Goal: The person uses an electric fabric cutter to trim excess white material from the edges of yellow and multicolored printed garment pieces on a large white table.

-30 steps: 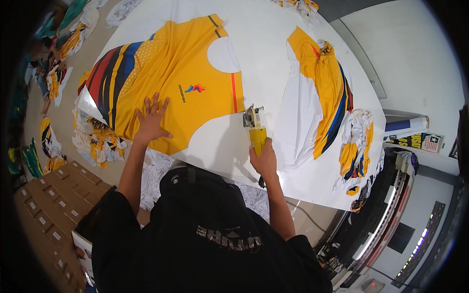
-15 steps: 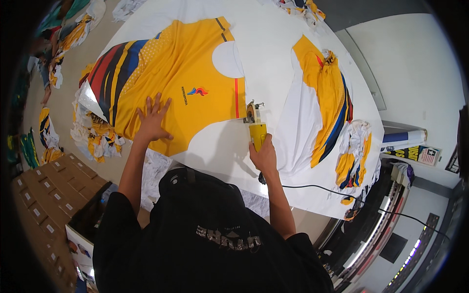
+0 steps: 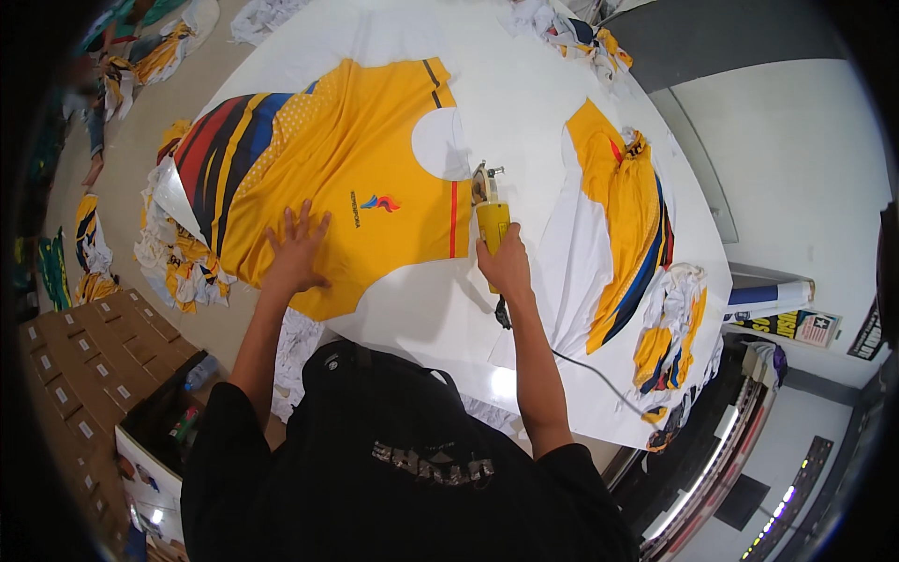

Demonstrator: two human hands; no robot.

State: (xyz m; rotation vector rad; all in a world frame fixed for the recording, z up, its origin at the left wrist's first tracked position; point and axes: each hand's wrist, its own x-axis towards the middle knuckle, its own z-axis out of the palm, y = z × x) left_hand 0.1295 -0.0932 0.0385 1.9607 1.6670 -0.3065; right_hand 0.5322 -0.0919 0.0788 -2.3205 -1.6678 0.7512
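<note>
A yellow shirt panel (image 3: pixel 412 229) lies on the white table (image 3: pixel 421 304), with a small flame-like emblem, red, black and blue stripes at its left end and a curved neck cut-out. My left hand (image 3: pixel 298 258) presses on its lower middle, palm down and fingers spread. In my right hand (image 3: pixel 507 262) is a yellow handheld electric fabric cutter (image 3: pixel 493 223), fingers wrapped round its body. The cutter's metal head is just right of the panel's red-striped right edge, close to the neck curve. From the handle's rear hangs a dark cord, partly hidden by my right forearm.
Another yellow and white shirt piece (image 3: pixel 623 206) lies to the right, with crumpled scraps (image 3: pixel 672 323) near it. More offcuts (image 3: pixel 192 267) hang by the table's left edge. Cardboard boxes (image 3: pixel 89 375) stand at lower left. A power cord (image 3: pixel 599 377) crosses the table's right side.
My right hand has moved the cutter away from me along the panel's right edge, from the near corner toward the neck curve. My left hand stays on the panel. The whole view has shifted slightly.
</note>
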